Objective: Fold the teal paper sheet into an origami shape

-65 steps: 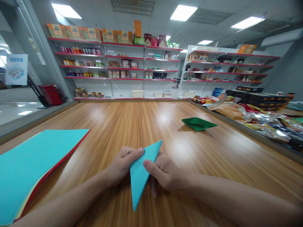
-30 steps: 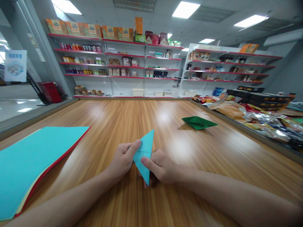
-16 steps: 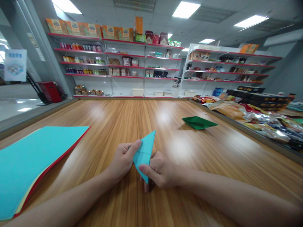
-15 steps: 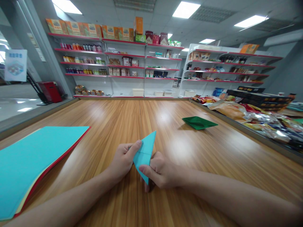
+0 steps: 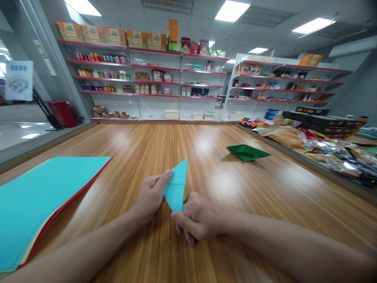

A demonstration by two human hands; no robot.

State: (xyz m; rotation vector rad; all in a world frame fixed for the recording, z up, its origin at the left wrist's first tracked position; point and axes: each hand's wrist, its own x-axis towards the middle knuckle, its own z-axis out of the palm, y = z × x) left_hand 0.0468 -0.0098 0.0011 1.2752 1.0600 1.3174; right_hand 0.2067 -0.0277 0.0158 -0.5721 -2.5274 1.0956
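Observation:
A folded piece of light blue paper [image 5: 177,188] is held up above the wooden table between both hands. Its top comes to a point, and a crease runs across its middle. My left hand [image 5: 152,193] pinches the left edge, thumb on the near face and fingers hidden behind. Lower down, my right hand [image 5: 196,218] grips the bottom corner between thumb and curled fingers, covering that tip. Farther off to the right lies a folded dark green paper [image 5: 249,152] shaped like a flat diamond, touched by neither hand.
On the left of the table [image 5: 132,145] lies a stack of coloured paper sheets [image 5: 44,200], light blue on top, with yellowish and red edges below. Packaged snacks [image 5: 318,147] and black boxes [image 5: 324,120] crowd the right side beyond a raised edge. Stocked shelves [image 5: 156,80] stand behind.
The blue paper has shifted slightly left and turned more upright. My right hand has slid down to its bottom corner; my left hand keeps its pinch, moved a little left.

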